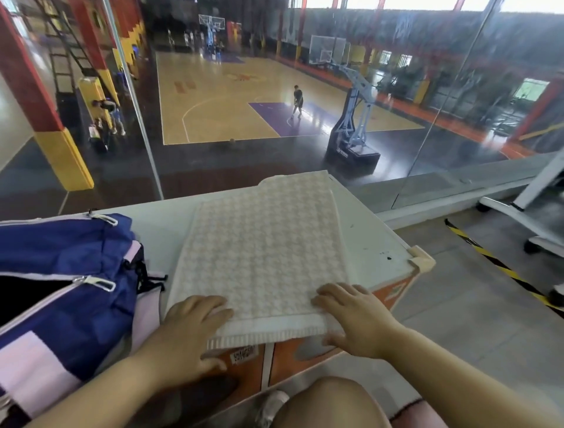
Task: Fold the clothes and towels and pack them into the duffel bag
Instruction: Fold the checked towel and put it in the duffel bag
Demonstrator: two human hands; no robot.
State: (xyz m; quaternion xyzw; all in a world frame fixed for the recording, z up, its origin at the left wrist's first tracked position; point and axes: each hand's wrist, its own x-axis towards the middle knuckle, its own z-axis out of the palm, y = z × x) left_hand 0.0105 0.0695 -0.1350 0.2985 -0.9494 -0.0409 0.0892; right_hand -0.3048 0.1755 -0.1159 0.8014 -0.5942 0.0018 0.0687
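Looks down through a glass wall [457,137] onto a basketball court [219,100] of glossy wood with purple keys. Wheeled hoop stand [354,128] at the near end, red-and-yellow pillar [45,122] at left. Daylight from high windows [427,3]. On this side: white table [375,244], grey floor [457,305], striped tape [494,262].

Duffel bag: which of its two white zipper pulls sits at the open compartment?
The nearer pull, beside the duffel bag's dark opening; the farther pull lies at the far edge, no opening visible.
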